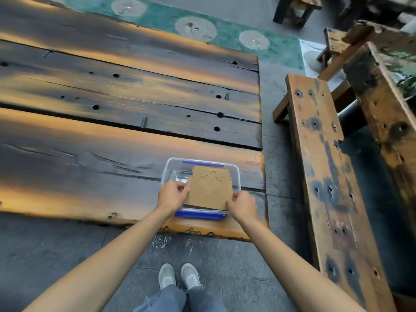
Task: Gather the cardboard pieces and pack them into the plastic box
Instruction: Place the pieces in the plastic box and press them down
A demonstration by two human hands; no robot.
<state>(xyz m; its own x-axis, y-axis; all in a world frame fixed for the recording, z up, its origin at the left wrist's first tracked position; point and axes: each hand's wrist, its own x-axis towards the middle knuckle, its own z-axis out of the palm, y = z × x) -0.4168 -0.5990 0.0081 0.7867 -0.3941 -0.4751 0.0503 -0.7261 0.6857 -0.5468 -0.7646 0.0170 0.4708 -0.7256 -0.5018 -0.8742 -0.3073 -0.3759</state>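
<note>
Bottom centre of frame: your grey shoes [179, 275] stand on dark paving, just short of the surface's near edge. Lower centre: your left hand [172, 194] and right hand [242, 204], fingers pinching the left and right near corners of a stack of flat brown cardboard pieces [209, 188]. The stack sits tilted over the clear rectangular plastic box with blue clips [234, 176], far end dipping inside, near end above the rim. Judged step: lowering the gathered stack in. Next move calls for levelling it and clearing the near rim. The box lies close to the right and near edges of the dark scorched plank surface [112, 131]; open room runs left and upward. Right of frame: a weathered wooden bench [326, 176], well apart.
</note>
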